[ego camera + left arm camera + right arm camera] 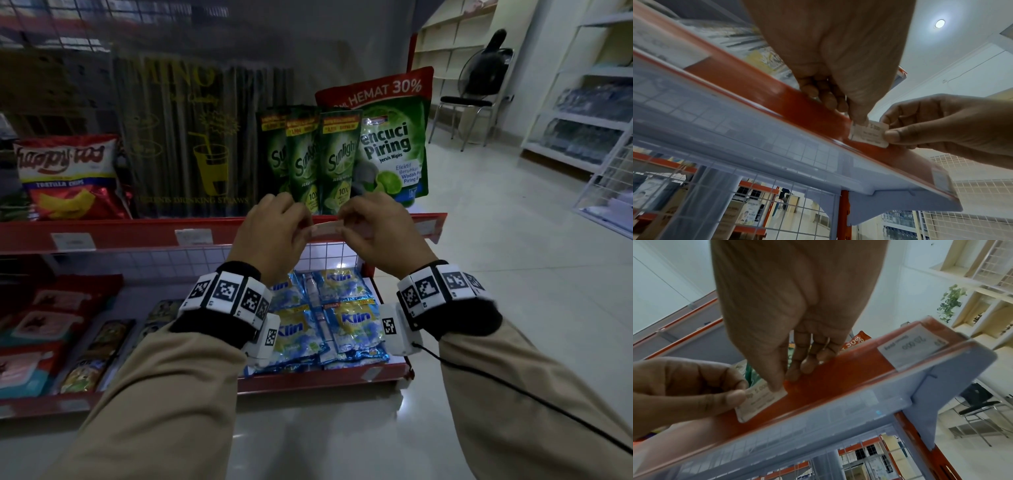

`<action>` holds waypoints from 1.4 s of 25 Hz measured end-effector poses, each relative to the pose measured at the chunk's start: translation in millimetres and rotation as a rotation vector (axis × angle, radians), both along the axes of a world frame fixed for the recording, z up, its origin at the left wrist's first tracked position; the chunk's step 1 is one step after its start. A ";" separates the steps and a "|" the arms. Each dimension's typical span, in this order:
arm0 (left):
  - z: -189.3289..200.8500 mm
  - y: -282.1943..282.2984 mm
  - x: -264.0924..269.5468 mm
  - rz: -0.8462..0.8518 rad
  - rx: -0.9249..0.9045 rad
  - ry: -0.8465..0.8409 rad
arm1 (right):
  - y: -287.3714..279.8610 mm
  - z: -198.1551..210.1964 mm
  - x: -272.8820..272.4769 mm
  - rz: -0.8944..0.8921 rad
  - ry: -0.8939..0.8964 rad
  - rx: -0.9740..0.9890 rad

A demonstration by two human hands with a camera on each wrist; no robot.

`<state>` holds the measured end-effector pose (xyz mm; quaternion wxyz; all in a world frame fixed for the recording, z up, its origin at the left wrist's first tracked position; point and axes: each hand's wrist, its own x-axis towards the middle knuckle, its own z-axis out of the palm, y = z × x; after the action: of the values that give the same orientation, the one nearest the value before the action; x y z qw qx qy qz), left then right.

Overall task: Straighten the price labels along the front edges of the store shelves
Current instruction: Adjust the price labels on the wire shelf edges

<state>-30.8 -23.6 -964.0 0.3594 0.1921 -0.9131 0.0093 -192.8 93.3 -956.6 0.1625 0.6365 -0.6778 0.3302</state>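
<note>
A small white price label (327, 229) lies against the red front rail (137, 233) of the upper shelf, between my two hands. My left hand (301, 222) pinches its left end with thumb and fingers. My right hand (346, 222) pinches its right end. In the left wrist view the label (869, 134) sits a little askew on the rail (777, 97), its upper part above the rail's top edge. The right wrist view shows the label (760, 400) with my thumb (774, 382) pressed on it and the left hand (694, 386) beside it.
Other labels (73, 240) (193, 236) (424, 226) sit along the same rail. Green Sunlight pouches (308, 157), a chips bag (68, 174) and a straw pack (191, 137) stand on the shelf. Klin sachets (329, 318) lie on the shelf below. A chair (466, 102) stands far right.
</note>
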 end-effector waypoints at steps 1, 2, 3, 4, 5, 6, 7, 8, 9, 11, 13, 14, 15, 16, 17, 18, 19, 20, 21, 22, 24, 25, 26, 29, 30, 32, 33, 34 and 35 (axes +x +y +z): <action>0.6 0.4 0.2 -0.002 -0.007 -0.010 | 0.1 1.7 -0.5 -0.029 0.022 0.044; 1.2 0.8 0.4 -0.005 -0.011 -0.019 | -0.2 3.4 -0.6 -0.057 0.041 0.078; 1.8 0.8 0.9 -0.010 -0.013 -0.025 | -0.6 4.6 -0.1 -0.079 0.057 0.104; 2.4 0.7 1.1 -0.015 -0.018 -0.028 | -0.8 5.5 0.9 -0.091 0.071 0.122; 2.9 0.7 1.7 -0.018 -0.025 -0.031 | -0.7 6.1 2.3 -0.096 0.083 0.136; 3.1 0.8 2.0 -0.018 -0.033 -0.035 | -0.7 6.3 4.2 -0.097 0.095 0.149; 3.0 0.9 1.8 -0.015 -0.040 -0.040 | -0.5 6.6 5.7 -0.100 0.106 0.163; 2.8 0.7 1.7 -0.011 -0.044 -0.043 | -0.8 6.8 7.1 -0.108 0.118 0.180; 2.6 0.1 1.2 -0.005 -0.042 -0.043 | -1.3 7.2 7.9 -0.122 0.127 0.196; 2.2 -1.8 0.9 0.000 -0.022 -0.024 | -2.6 7.6 8.5 -0.149 0.129 0.224; 1.9 -4.0 1.3 -0.008 -0.001 -0.002 | -3.5 7.8 8.6 -0.163 0.126 0.241; 2.1 -4.4 1.4 -0.009 0.005 -0.003 | -3.6 7.7 8.7 -0.169 0.128 0.244; 2.3 -4.4 1.4 -0.006 0.008 -0.010 | -3.3 7.3 8.8 -0.175 0.132 0.240; 2.7 -4.1 1.6 -0.001 0.008 -0.018 | -2.9 6.6 9.1 -0.179 0.131 0.231; 3.2 -3.6 1.4 0.004 0.006 -0.026 | -2.1 6.3 9.3 -0.179 0.124 0.218; 3.7 -3.3 1.6 0.010 0.005 -0.032 | -1.7 6.0 10.0 -0.176 0.117 0.209; 4.3 -2.9 1.4 0.016 0.008 -0.037 | -1.8 6.1 10.5 -0.175 0.113 0.207; 4.6 -2.5 1.7 0.025 0.013 -0.044 | -2.0 6.2 11.1 -0.177 0.114 0.213; 4.7 -1.9 1.7 0.033 0.017 -0.055 | -2.1 6.5 11.4 -0.182 0.115 0.222; 4.9 -1.5 1.9 0.038 0.019 -0.063 | -2.0 6.9 11.4 -0.186 0.117 0.230; 5.1 -0.3 2.8 0.042 0.023 -0.070 | -0.5 7.2 11.2 -0.179 0.110 0.226; 5.3 0.2 3.6 0.038 0.024 -0.066 | 1.0 7.0 10.8 -0.162 0.090 0.209; 5.3 0.6 4.6 0.031 0.025 -0.057 | 2.5 6.5 10.3 -0.141 0.058 0.184; 5.5 1.1 6.4 0.016 0.011 -0.018 | 7.1 5.3 6.0 -0.125 -0.008 0.117; 5.1 2.1 6.2 0.013 -0.003 -0.007 | 9.5 4.8 3.4 -0.145 0.001 0.101; 2.9 5.1 4.7 0.028 -0.034 0.017 | 16.5 3.4 -3.1 -0.191 0.029 0.076; 1.4 7.2 3.1 0.055 -0.060 0.026 | 21.5 2.7 -7.4 -0.214 0.047 0.067; 0.0 9.4 1.8 0.095 -0.093 0.030 | 26.2 1.7 -11.8 -0.239 0.068 0.057; -0.9 12.7 -1.1 0.127 -0.125 0.037 | 31.7 1.2 -17.4 -0.267 0.093 0.045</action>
<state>-31.9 -10.9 -964.9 0.3861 0.2269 -0.8900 0.0856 -210.1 125.0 -955.4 0.2218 0.5589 -0.7554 0.2604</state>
